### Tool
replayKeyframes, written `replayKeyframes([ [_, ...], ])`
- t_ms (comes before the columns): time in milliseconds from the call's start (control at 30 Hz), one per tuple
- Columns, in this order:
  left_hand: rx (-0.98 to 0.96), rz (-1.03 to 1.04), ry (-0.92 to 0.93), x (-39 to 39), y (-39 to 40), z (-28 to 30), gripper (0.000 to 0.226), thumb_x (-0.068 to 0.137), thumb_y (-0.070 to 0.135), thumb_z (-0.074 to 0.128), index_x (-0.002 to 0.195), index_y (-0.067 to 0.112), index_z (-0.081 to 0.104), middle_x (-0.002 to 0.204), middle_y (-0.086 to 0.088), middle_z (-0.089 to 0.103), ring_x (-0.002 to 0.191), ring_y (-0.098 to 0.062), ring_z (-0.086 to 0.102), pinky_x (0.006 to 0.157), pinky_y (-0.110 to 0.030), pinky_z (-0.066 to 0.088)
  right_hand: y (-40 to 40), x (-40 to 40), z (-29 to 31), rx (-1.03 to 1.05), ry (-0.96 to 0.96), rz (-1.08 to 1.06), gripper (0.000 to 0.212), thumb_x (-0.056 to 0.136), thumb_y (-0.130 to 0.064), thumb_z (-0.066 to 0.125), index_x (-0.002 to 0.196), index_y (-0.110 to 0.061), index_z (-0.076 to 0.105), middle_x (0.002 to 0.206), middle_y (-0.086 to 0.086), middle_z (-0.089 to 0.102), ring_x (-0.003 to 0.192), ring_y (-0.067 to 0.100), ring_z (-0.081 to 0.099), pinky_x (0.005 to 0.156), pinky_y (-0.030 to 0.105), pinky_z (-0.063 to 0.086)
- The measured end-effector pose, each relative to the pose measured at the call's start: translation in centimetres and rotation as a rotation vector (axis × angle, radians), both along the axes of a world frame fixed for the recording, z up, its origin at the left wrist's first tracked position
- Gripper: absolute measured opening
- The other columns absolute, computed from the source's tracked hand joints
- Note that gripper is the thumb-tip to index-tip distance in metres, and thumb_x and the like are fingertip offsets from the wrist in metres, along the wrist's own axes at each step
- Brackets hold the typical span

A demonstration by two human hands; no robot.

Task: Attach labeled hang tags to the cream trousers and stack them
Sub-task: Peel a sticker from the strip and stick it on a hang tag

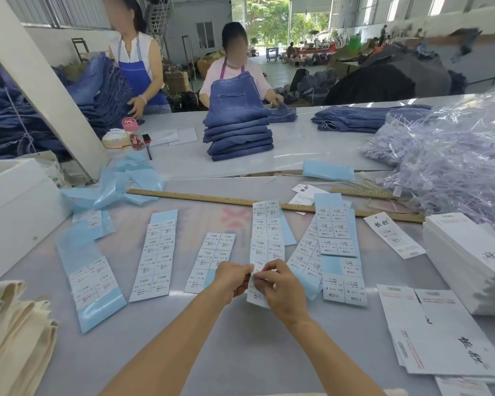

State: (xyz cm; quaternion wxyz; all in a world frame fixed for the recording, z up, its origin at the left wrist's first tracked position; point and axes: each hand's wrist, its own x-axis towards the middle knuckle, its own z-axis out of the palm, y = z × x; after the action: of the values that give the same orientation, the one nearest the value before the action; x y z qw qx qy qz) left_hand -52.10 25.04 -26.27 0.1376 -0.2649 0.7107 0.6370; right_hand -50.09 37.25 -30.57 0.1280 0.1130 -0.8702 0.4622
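Several blue-backed sheets of white size stickers lie across the grey table; the one under my hands is a sticker sheet running up the middle. My left hand and my right hand meet at its near end, both pinching a white sticker that hangs off the sheet. White hang tags lie at the right, a taller stack of them behind. Folded cream trousers sit at the lower left.
A long wooden ruler crosses the table beyond the sheets. Clear plastic tag fasteners are heaped at the right, empty blue backing strips at the left beside a white box. Two people fold stacked blue jeans opposite.
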Motion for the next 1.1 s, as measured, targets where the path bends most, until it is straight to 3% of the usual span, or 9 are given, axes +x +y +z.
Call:
replayKeyframes([
  [100,-0.013,-0.002,-0.002,0.0,0.1,0.0,0.031,0.089,0.009,0.062,0.06,0.009,0.051,0.048,-0.002,0.044,0.043,-0.012,0.038,0.044,-0.021,0.035,0.0,0.0,0.0,0.003,0.032,-0.023,0.006,0.081,-0.015,0.072,0.082,-0.009,0.074,0.094,-0.001,0.059,0.081,0.016,0.061,0.067,0.034,0.05],
  [233,-0.103,-0.02,0.039,-0.1,0.0,-0.5,0.035,0.089,0.009,0.061,0.058,0.009,0.047,0.046,-0.004,0.043,0.04,-0.015,0.038,0.045,-0.023,0.033,0.1,0.3,0.0,0.088,0.131,-0.04,0.009,0.081,-0.014,0.071,0.08,-0.006,0.071,0.094,0.003,0.06,0.082,0.018,0.059,0.06,0.027,0.044],
  [400,-0.476,-0.156,0.14,-0.4,-0.3,-2.5,0.052,0.089,0.013,0.06,0.045,0.015,0.032,0.043,0.001,0.03,0.048,-0.019,0.028,0.049,-0.027,0.022,0.6,1.4,1.1,0.167,0.347,-0.028,0.007,0.075,0.001,0.068,0.07,-0.002,0.063,0.082,0.009,0.062,0.073,0.028,0.06,0.055,0.032,0.05],
  [500,-0.656,-0.23,0.181,-0.5,-0.6,-3.9,0.047,0.091,0.016,0.056,0.046,0.012,0.042,0.047,-0.001,0.041,0.051,-0.019,0.038,0.051,-0.029,0.027,1.1,2.1,2.2,0.208,0.484,-0.037,0.011,0.072,0.003,0.069,0.069,-0.004,0.062,0.079,0.008,0.063,0.067,0.029,0.058,0.057,0.033,0.051],
  [633,-0.762,-0.228,0.197,-0.2,-0.7,-4.8,0.029,0.094,0.018,0.053,0.069,0.003,0.058,0.067,-0.009,0.057,0.067,-0.025,0.052,0.06,-0.032,0.038,3.3,3.2,4.3,0.167,0.53,-0.097,0.009,0.074,0.002,0.067,0.072,-0.005,0.062,0.083,0.007,0.064,0.072,0.027,0.057,0.062,0.035,0.049],
  [767,-0.877,-0.138,0.288,1.0,0.1,-3.8,0.03,0.094,0.026,0.054,0.075,0.003,0.057,0.07,-0.011,0.058,0.068,-0.028,0.053,0.058,-0.034,0.038,8.6,5.1,6.9,-0.12,0.367,-0.26,0.004,0.08,-0.002,0.064,0.078,-0.005,0.063,0.084,0.002,0.064,0.081,0.014,0.053,0.074,0.021,0.043],
  [867,-0.977,-0.096,0.624,2.9,3.4,-1.9,0.009,0.086,0.008,0.062,0.088,-0.001,0.06,0.083,-0.018,0.061,0.079,-0.037,0.054,0.068,-0.045,0.046,15.1,6.4,8.5,-0.398,-0.002,-0.386,0.015,0.084,-0.005,0.065,0.072,-0.014,0.062,0.07,-0.008,0.06,0.065,0.004,0.05,0.058,0.009,0.037],
  [967,-0.91,-0.386,0.897,5.7,9.3,-1.1,0.012,0.076,-0.007,0.068,0.085,-0.002,0.062,0.082,-0.018,0.062,0.077,-0.037,0.055,0.068,-0.042,0.045,21.9,7.4,8.5,-0.506,-0.346,-0.442,0.024,0.083,-0.001,0.064,0.062,-0.011,0.058,0.05,-0.006,0.053,0.046,0.005,0.04,0.039,0.009,0.028],
  [1100,-0.674,-0.769,0.89,8.2,17.2,-2.7,0.016,0.088,0.003,0.055,0.103,0.008,0.06,0.104,-0.005,0.058,0.098,-0.019,0.052,0.084,-0.02,0.038,27.2,8.5,8.0,-0.377,-0.583,-0.47,0.024,0.083,-0.002,0.064,0.062,-0.011,0.057,0.058,0.004,0.051,0.051,0.01,0.039,0.04,0.016,0.025],
])
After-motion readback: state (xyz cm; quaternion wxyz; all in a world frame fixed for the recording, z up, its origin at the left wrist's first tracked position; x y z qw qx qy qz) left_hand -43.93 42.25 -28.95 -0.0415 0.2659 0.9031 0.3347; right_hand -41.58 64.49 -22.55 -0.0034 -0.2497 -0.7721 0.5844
